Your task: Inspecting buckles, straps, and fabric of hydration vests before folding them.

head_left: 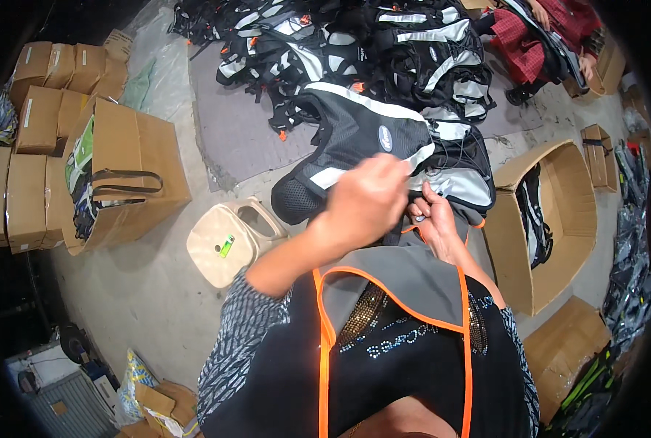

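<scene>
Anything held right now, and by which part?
The right hand appears to pinch the black-and-silver backpack at its near edge; the left hand is too blurred to tell its hold.

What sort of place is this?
Probably a bag workshop or packing room: heaped black and silver fabric backpacks, a large open brown cardboard box at right, and stacked brown cardboard cartons.

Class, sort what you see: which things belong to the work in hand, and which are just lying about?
Work in hand:
- left hand
- right hand
- nearest black bag
- probably the piled bags

Apparently lying about:
- beige stool
- stacked cardboard boxes
</scene>
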`<state>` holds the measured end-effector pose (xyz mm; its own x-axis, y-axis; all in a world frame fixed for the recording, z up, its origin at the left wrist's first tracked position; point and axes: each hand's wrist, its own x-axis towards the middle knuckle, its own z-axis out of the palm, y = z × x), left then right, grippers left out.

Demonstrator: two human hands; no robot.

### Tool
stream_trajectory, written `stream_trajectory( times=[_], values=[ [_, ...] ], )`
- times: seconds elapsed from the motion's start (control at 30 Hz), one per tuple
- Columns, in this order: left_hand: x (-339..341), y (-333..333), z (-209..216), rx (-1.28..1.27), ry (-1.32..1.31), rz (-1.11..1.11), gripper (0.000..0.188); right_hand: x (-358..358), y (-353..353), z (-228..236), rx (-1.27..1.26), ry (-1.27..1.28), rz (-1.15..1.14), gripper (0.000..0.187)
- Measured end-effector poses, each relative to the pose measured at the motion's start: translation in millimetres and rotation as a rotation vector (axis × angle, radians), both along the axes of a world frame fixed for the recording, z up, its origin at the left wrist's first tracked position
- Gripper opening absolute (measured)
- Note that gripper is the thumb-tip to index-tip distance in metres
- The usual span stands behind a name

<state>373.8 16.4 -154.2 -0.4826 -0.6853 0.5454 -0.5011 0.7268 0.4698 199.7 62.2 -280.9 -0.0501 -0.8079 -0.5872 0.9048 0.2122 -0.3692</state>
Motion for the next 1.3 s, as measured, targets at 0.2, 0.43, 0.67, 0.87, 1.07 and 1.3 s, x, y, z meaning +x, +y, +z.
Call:
stream_trajectory(
  times=[0.2,0.43,0.67,0.87,1.07,1.3],
  values=[
    [103,11,26,0.597,0.303,0.260,0.031,0,-2,12,0.090,0.047,-0.017,0.020],
    [122,10,-21,0.917,0.340,0.280,0.024,-3,4,3,0.016,-0.064,0.014,0.010],
    [140,0,-68,0.985,0.231,0.367,0.011,-1,5,12,0.039,-0.231,-0.041,0.018],
    [148,-6,-98,1.031,0.236,0.338,0.006,4,6,16,-0.041,-0.258,-0.068,0.015],
    [143,-7,-79,1.137,0.321,0.348,0.003,-6,7,2,0.054,-0.197,-0.088,0.009],
    [137,-7,-72,1.084,0.280,0.388,0.013,-5,8,-1,0.073,-0.099,-0.117,0.004]
  ],
)
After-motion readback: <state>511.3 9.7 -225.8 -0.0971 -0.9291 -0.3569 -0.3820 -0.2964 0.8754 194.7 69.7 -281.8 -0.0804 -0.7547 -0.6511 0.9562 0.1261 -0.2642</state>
